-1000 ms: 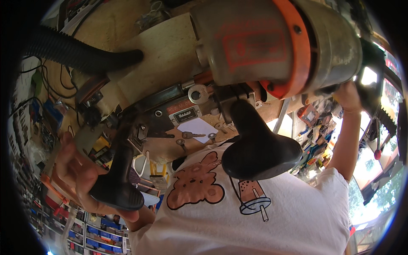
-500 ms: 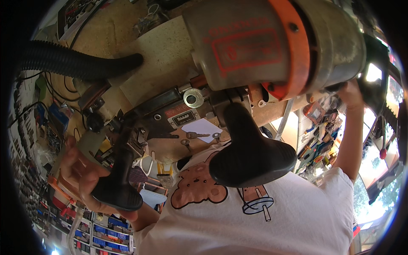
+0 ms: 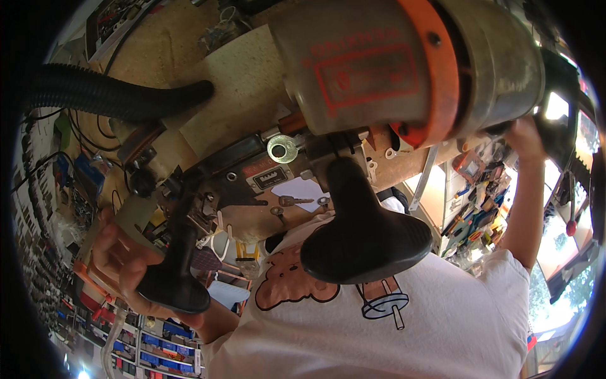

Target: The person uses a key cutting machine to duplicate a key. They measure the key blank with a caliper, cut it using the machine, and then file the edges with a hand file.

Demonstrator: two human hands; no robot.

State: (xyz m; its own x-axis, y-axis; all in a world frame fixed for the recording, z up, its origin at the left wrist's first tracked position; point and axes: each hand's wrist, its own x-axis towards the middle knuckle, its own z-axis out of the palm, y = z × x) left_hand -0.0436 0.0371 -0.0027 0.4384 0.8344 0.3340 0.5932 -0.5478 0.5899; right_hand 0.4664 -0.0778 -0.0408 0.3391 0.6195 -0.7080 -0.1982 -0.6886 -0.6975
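Note:
A key-cutting machine fills the middle, its large grey motor housing point(image 3: 353, 69) ringed by an orange band. My left hand point(image 3: 123, 256) is at the left black T-shaped handle point(image 3: 177, 287), thumb and fingers curled about it. A second black T-shaped handle point(image 3: 366, 240) sticks out toward me, with no hand on it. Beside its clamp is a round metal piece with a hole point(image 3: 291, 150). My right hand point(image 3: 525, 140) reaches up to the far right end of the motor; its fingers are mostly hidden there.
A loose key point(image 3: 295, 201) and white paper point(image 3: 309, 189) lie on the bench near my shirt. A black ribbed hose point(image 3: 120, 95) crosses the upper left. Tools point(image 3: 473, 215) crowd the right, and shelves of blue bins point(image 3: 161, 341) stand at the lower left.
The right T-shaped handle and the round metal piece have shifted slightly left. My left hand stays at its handle, and my right hand stays by the motor's end.

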